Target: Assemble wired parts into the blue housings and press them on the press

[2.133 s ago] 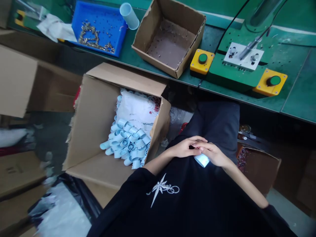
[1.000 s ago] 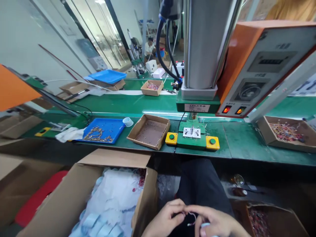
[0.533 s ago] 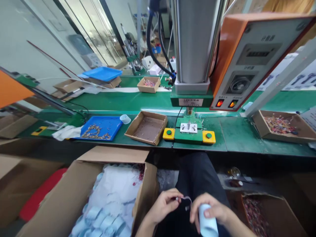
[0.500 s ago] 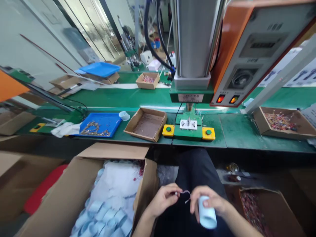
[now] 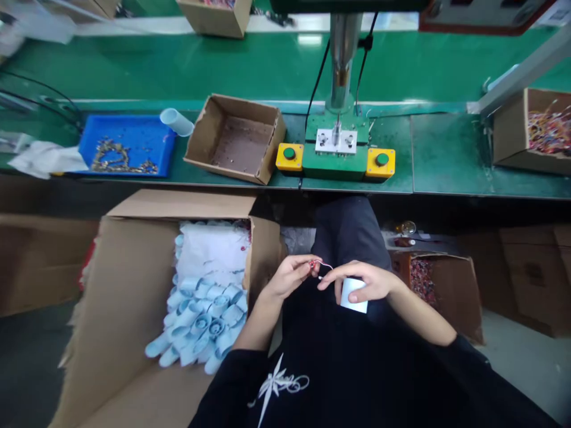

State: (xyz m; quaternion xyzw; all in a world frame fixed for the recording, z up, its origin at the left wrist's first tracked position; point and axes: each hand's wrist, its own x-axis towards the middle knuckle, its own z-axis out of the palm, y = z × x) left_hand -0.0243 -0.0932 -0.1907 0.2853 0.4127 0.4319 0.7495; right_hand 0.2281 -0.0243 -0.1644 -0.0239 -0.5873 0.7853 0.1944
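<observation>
Above my lap, my left hand pinches a small reddish piece with a thin wire trailing from it toward the right. My right hand is wrapped round a light blue plastic cup, its index finger reaching out near the wire's loose end. Whether that finger touches the wire I cannot tell. Left of my hands stands a large cardboard box holding many similar light blue cups and a white sheet.
On the green bench, a press stands between two yellow button boxes. Left of it are a cardboard tray, a light blue cup and a blue tray of small metal parts. Boxes of wired pieces sit right and below.
The view has tipped downward, so the bench appears higher and my shirt shows. The cup has turned in my right hand, and the index finger now stretches closer to the wire.
</observation>
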